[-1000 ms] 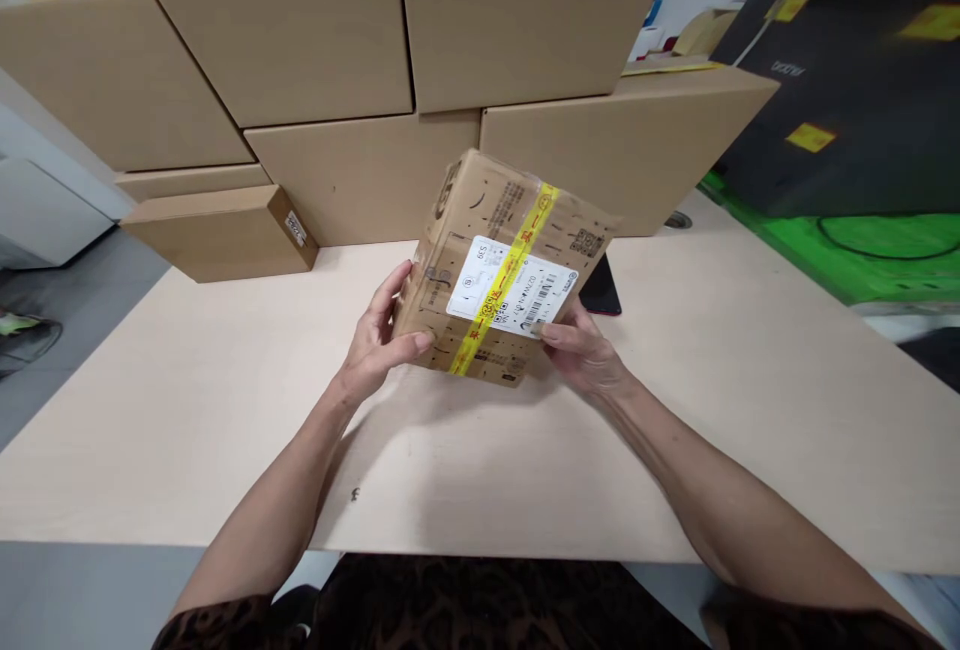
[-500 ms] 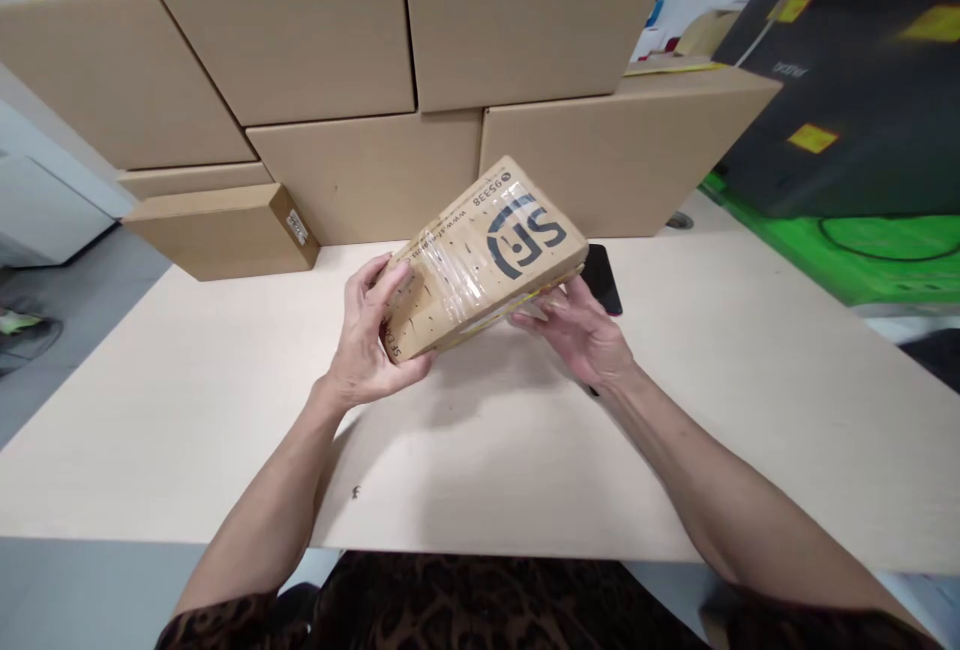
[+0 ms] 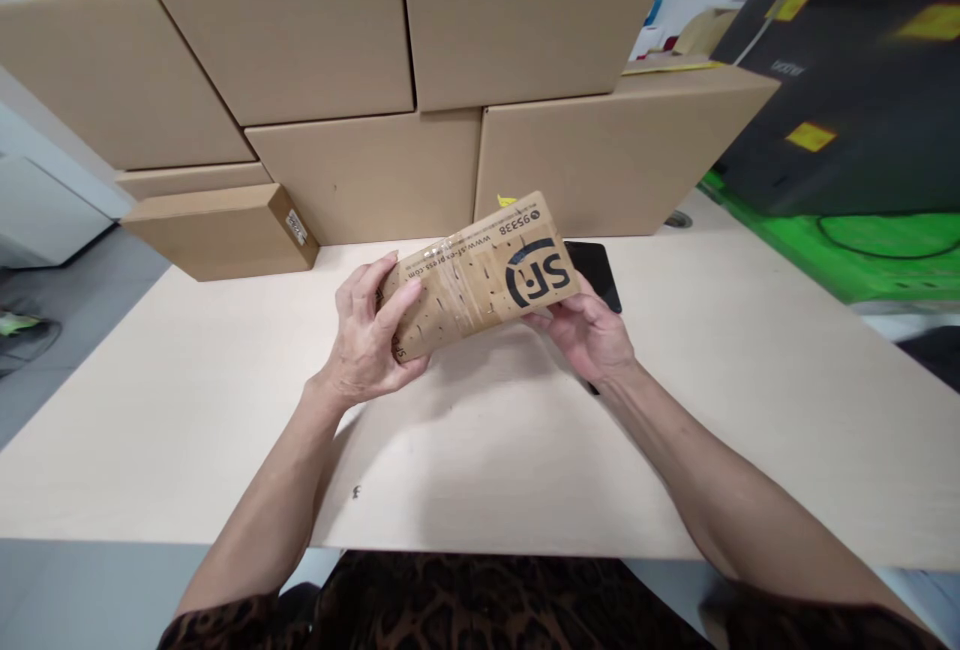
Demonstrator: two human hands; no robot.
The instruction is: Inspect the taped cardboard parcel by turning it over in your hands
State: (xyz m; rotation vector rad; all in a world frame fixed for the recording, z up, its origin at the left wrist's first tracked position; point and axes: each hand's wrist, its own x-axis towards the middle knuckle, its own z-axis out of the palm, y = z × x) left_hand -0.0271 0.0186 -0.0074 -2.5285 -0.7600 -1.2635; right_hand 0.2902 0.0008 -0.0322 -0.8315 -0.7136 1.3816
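A small brown cardboard parcel (image 3: 480, 275) with a dark printed logo and clear tape is held above the pale wooden table (image 3: 187, 410). My left hand (image 3: 366, 340) grips its left end, fingers wrapped over the edge. My right hand (image 3: 589, 335) holds the right end from below. The narrow logo side faces me, and a bit of yellow tape shows at the top edge.
A wall of large cardboard boxes (image 3: 337, 20) is stacked at the back of the table, with a flat box (image 3: 217, 230) at the left. A black phone (image 3: 596, 265) lies behind the parcel. A dark printer (image 3: 847, 80) and a green mat (image 3: 862, 250) sit at the right.
Both hands have turned the parcel over. The face with the white label and yellow tape has rotated away, and the logo side now faces me.
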